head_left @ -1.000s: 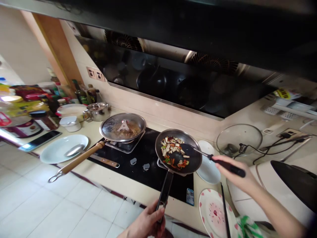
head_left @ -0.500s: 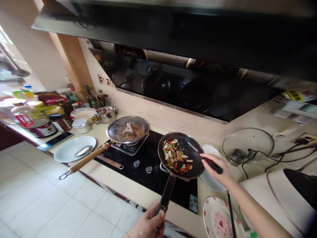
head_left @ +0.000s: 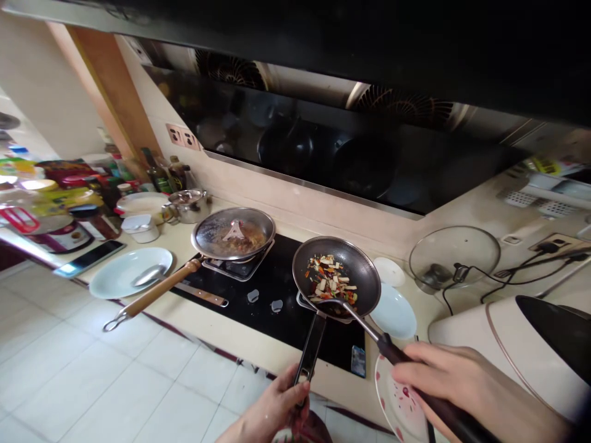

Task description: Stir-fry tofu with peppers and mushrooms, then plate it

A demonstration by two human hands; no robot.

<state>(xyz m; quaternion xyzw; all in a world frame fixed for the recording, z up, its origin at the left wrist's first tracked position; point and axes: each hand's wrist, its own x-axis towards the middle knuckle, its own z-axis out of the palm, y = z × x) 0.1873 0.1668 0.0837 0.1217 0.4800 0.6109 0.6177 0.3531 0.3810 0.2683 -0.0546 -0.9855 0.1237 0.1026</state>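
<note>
My left hand point(head_left: 284, 400) is wrapped round the black handle of a frying pan point(head_left: 369, 280) on the right burner. Sliced pale pieces with bits of red, orange and green, the chopped food point(head_left: 329, 280), lie in the pan. In my right hand point(head_left: 455, 375) is a spatula point(head_left: 362, 320) with a long black handle and a metal shaft. Its head dips into the near side of the pan, partly hidden by food. On the left burner sits a wooden-handled wok point(head_left: 161, 289) under a glass lid point(head_left: 233, 232), with brownish food showing through.
A pale oval plate point(head_left: 108, 277) with a spoon point(head_left: 150, 275) is left of the stove point(head_left: 252, 314). A knife point(head_left: 203, 295) lies by the wok handle. Right of the pan are a light-blue plate point(head_left: 394, 314), a patterned plate point(head_left: 392, 394) and a white appliance point(head_left: 466, 323).
My right hand has moved down and toward me. The spatula has swung from the pan's right side to its near edge. The food is gathered closer together. The view has shifted slightly.
</note>
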